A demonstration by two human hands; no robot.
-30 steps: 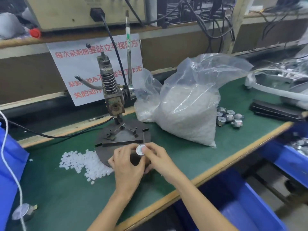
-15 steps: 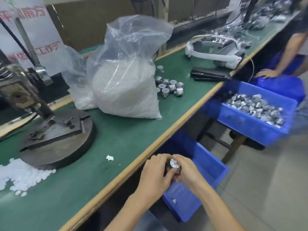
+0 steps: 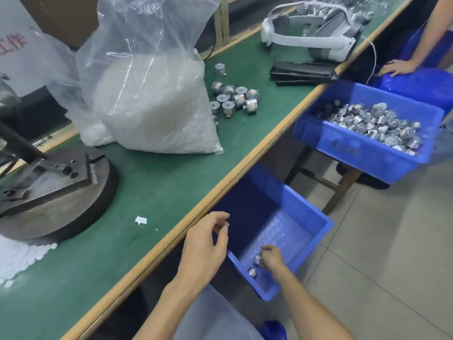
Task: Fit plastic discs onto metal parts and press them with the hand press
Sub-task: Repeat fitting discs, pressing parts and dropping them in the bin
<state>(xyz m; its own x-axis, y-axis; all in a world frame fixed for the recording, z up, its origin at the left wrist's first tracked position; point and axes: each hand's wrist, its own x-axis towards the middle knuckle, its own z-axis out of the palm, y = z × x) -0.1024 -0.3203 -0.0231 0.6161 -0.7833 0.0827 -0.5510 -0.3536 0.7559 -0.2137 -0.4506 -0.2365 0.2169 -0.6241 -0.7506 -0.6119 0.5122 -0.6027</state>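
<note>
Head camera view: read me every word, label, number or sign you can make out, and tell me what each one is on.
"工作": red characters on the white sign at the top left; the rest of its text is cut off by the frame edge.
Dark marking on the front wall of the blue bin that holds the metal parts: too blurred to read.
Nothing else in view carries readable text.

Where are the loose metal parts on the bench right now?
Head view, upper middle: the loose metal parts sit on the green bench, just right of the clear bag of white discs and left of the flat black object.
</note>
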